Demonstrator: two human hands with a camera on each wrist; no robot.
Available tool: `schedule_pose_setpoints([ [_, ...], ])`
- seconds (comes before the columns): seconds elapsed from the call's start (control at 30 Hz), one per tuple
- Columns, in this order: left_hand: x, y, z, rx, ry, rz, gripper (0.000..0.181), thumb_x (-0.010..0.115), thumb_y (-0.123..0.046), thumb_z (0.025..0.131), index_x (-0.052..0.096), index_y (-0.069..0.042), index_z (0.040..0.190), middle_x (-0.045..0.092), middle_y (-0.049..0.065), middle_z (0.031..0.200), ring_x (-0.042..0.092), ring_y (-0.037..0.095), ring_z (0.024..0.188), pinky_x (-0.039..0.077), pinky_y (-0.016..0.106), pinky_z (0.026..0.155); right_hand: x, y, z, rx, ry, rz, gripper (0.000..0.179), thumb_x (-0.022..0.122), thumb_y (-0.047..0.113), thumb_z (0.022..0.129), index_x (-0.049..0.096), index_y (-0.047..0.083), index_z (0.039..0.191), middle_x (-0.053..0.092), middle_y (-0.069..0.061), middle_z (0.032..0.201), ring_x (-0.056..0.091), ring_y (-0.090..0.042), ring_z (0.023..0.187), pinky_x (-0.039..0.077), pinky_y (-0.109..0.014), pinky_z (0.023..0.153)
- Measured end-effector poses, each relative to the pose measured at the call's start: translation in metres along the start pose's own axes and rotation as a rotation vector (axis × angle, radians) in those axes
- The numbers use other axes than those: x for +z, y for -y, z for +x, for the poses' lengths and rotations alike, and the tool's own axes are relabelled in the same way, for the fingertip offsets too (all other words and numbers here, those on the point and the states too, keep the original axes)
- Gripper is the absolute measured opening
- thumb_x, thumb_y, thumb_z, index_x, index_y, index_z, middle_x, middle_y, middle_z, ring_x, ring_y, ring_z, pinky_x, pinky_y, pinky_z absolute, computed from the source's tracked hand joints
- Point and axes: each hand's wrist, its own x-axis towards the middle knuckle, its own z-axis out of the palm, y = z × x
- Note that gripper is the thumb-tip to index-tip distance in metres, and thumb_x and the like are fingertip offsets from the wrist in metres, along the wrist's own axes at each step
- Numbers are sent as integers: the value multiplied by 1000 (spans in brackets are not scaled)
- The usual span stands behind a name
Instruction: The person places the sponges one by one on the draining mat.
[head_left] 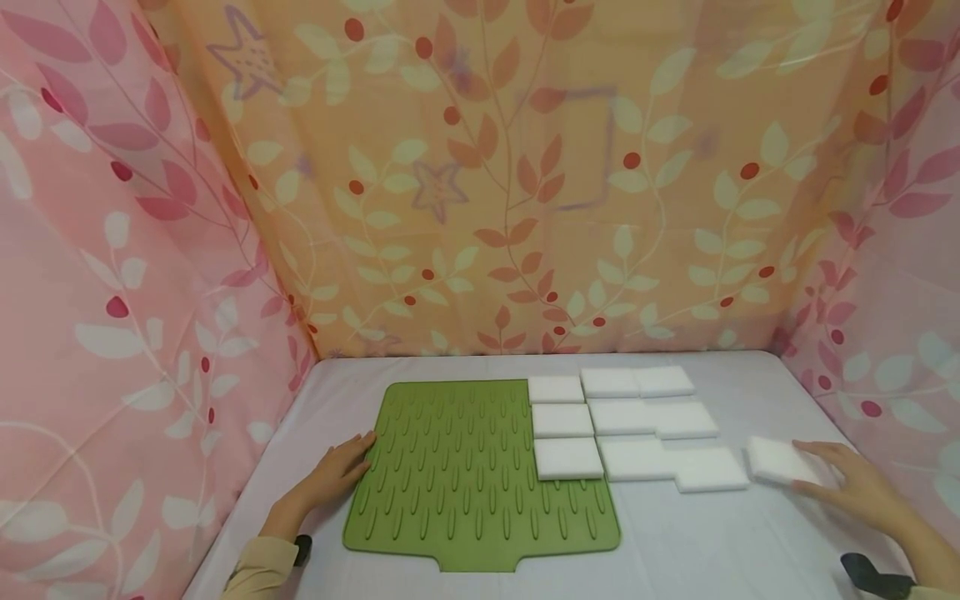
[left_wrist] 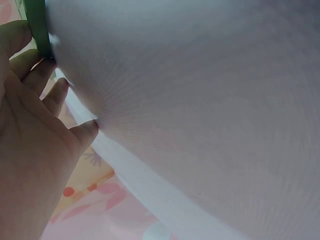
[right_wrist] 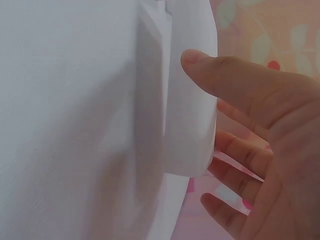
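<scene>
At the left edge of the green ridged silicone mat (head_left: 450,467) my left hand (head_left: 330,479) rests with relaxed fingers, its fingertips against the rim. The left wrist view shows that mat's edge (left_wrist: 39,25) by the thumb and the other fingertips down on the white cloth. Far to the right, my right hand (head_left: 862,492) pinches a white sponge block (head_left: 774,460) between thumb and fingers. In the right wrist view this sponge (right_wrist: 190,120) stands a little off the tabletop, its shadow beside it. Three white sponges lie in a column on the mat's right side, one of them the nearest sponge (head_left: 568,458).
More white sponges (head_left: 637,458) lie in rows right of that column, the closest loose one (head_left: 711,469) beside the held sponge. White cloth covers the table (head_left: 675,542). Floral curtains (head_left: 480,167) enclose the back and both sides.
</scene>
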Motion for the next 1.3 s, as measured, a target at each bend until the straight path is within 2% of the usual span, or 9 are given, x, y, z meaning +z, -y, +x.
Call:
schedule_pose_setpoints([
  [0.13, 0, 0, -1, -6, 2, -5, 52, 51, -18, 95, 36, 1, 141, 39, 21, 142, 33, 43, 131, 17, 72, 98, -3, 7, 1, -11, -13, 14, 67, 79, 28, 73, 51, -8, 122, 48, -37, 115, 40, -49, 102, 29, -70, 80],
  [0.4, 2, 1, -2, -14, 11, -11, 52, 51, -18, 96, 35, 1, 141, 39, 20, 143, 33, 42, 131, 17, 71, 99, -5, 18, 7, 6, 15, 8, 69, 77, 34, 74, 51, -4, 125, 47, -36, 118, 40, -50, 104, 30, -71, 80],
  [0.67, 0, 1, -2, -14, 12, -14, 52, 51, -18, 95, 36, 1, 141, 39, 21, 142, 33, 43, 131, 17, 71, 99, 2, 29, 14, -105, -55, 65, 61, 79, 25, 73, 55, -2, 123, 50, -31, 116, 39, -44, 102, 28, -69, 84],
  [0.87, -2, 1, -2, 0, 7, -22, 52, 52, -19, 95, 36, 2, 140, 39, 22, 142, 34, 43, 130, 17, 72, 98, 4, 45, 22, -111, -34, 36, 64, 79, 30, 72, 55, 1, 123, 51, -28, 116, 43, -47, 105, 33, -67, 79],
  [1.07, -3, 1, -1, -9, 18, -46, 53, 51, -20, 96, 35, 1, 141, 37, 21, 143, 31, 43, 132, 14, 71, 100, 6, 62, 30, -146, -46, 14, 63, 81, 30, 69, 58, 2, 120, 54, -25, 113, 46, -44, 103, 36, -65, 78],
  [1.3, -5, -1, -1, -7, 12, -48, 52, 52, -17, 95, 36, 3, 140, 38, 22, 142, 31, 43, 132, 15, 72, 99, 10, 82, 39, -92, 26, 9, 68, 78, 41, 71, 55, 4, 124, 51, -26, 120, 43, -45, 111, 33, -70, 83],
])
